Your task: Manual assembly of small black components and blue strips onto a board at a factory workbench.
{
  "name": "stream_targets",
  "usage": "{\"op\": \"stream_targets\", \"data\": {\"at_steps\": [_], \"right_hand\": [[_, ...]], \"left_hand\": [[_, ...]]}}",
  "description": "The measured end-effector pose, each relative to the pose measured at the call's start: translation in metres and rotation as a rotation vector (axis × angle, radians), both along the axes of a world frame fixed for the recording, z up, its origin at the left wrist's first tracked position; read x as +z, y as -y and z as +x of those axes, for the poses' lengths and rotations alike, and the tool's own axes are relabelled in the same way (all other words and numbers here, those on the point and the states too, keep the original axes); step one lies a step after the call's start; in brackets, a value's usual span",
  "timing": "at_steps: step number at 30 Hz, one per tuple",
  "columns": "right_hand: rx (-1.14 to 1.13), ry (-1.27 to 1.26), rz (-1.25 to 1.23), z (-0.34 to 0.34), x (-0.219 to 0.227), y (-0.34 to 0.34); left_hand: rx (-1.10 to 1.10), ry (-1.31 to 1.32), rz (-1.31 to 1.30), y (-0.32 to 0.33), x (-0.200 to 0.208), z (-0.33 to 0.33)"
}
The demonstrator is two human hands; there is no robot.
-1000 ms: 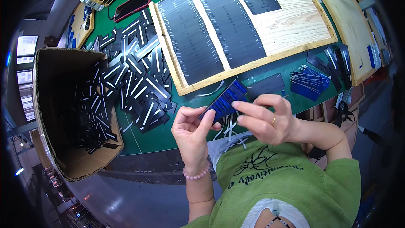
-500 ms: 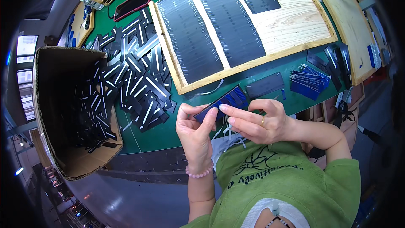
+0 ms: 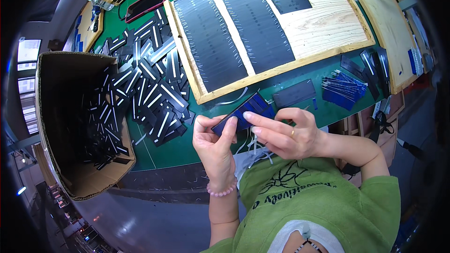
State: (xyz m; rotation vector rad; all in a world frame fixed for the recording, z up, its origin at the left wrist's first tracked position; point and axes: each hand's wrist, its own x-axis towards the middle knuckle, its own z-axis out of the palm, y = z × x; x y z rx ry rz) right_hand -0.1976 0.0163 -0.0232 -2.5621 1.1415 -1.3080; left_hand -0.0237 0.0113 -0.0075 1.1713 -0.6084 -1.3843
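Above green table (image 3: 168, 152), both hands (image 3: 243, 136) hold blue strips (image 3: 246, 111) pointing up-right.

Dark blue strips (image 3: 247, 111), green mat (image 3: 168, 152)

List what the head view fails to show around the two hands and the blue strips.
- Blue strips: how many are in the fanned stack, too thin to count; lower ends hidden by left hand and right hand.
- Cardboard box: its contents in the far corner, lost in shadow.
- Wooden board: top cut off by the picture edge.
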Motion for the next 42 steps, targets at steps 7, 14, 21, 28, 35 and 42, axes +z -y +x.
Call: {"op": "stream_targets", "data": {"at_steps": [7, 14, 21, 28, 35, 42], "right_hand": [[0.04, -0.066, 0.01, -0.002, -0.004, 0.0], [-0.078, 0.187, 0.094, -0.011, 0.01, 0.012], [-0.089, 0.665, 0.789, -0.008, 0.018, 0.01], [-0.029, 0.731, 0.868, -0.003, 0.02, 0.013], [0.013, 0.756, 0.85, -0.004, 0.024, 0.012], [0.002, 0.702, 0.785, -0.007, 0.021, 0.015]], "left_hand": [[-0.003, -0.083, 0.017, 0.0, -0.002, 0.0], [-0.03, -0.066, 0.014, -0.002, -0.001, -0.001], [-0.042, -0.002, 0.001, -0.003, 0.001, -0.006], [-0.157, 0.166, 0.02, -0.003, 0.005, -0.011], [-0.235, 0.208, 0.054, -0.001, 0.005, -0.009], [-0.067, 0.119, -0.057, 0.001, 0.004, -0.011]]}}
